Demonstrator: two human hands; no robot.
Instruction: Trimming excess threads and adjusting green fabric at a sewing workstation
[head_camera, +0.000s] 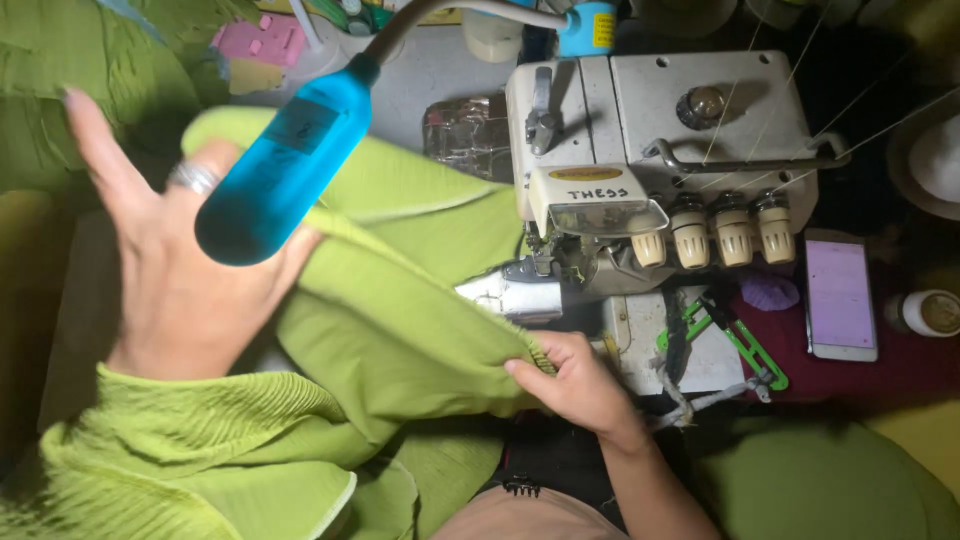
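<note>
We are seeing a phone (841, 296) lying right of the sewing machine (660, 150), its tall screen glowing pale pink. A yellow oval label (585, 173) is sitting on the machine's front.

Bright pool in the middle, murky round the edges

Light lands hardest on the white sewing machine (660, 150) and the green fabric (400, 300), both crisp enough to show weave and seams. The blue lamp head (285, 165) sits very close to the lens and looks soft, same with the left hand (170, 270) behind it, slightly smeared. The phone screen (840, 295) glows pale pink, a bit blown out. Corners drop off into deep shadow, especially top right and far left, where details turn to mush. Mild glare on the machine's metal plate (510, 295).
</note>
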